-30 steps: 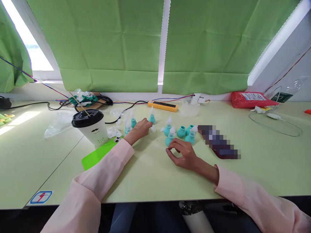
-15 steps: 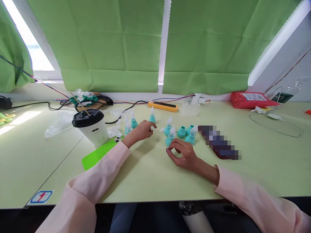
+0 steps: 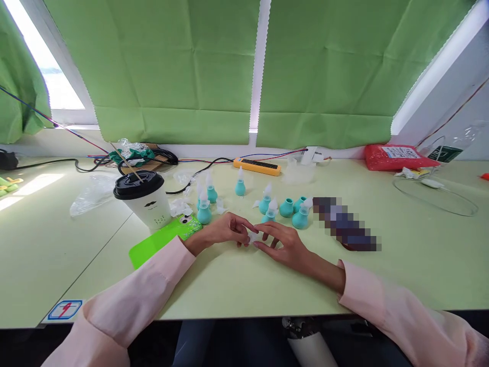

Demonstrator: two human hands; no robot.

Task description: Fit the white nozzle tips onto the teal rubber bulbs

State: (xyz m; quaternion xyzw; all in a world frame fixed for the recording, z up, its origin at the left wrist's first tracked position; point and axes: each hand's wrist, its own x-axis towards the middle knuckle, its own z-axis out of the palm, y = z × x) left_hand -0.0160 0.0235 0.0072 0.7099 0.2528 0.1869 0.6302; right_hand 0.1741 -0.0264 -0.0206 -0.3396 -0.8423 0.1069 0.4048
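My left hand (image 3: 229, 229) and my right hand (image 3: 284, 243) meet low over the table, their fingertips around a small translucent white piece (image 3: 252, 237). Both hands have closed fingers on it; its exact shape is partly hidden. Just behind my right hand stands a teal bulb with a clear tip (image 3: 269, 214). More tipped teal bulbs stand upright: one alone (image 3: 240, 187) behind the hands, several at the left, beside a white scrap (image 3: 220, 206), and others at the right. Two teal bulbs without tips, one nearer (image 3: 286, 208), are among the right group.
A lidded paper cup (image 3: 147, 204) and a bright green phone case (image 3: 156, 243) lie left of my hands. A dark blurred object (image 3: 346, 224) lies right. Farther back are an orange bar (image 3: 256, 166), cables and a red packet (image 3: 397, 157).
My left hand has come back toward me and right, away from the lone bulb, and now meets my right hand. The white piece now shows between them. My right hand has shifted slightly left.
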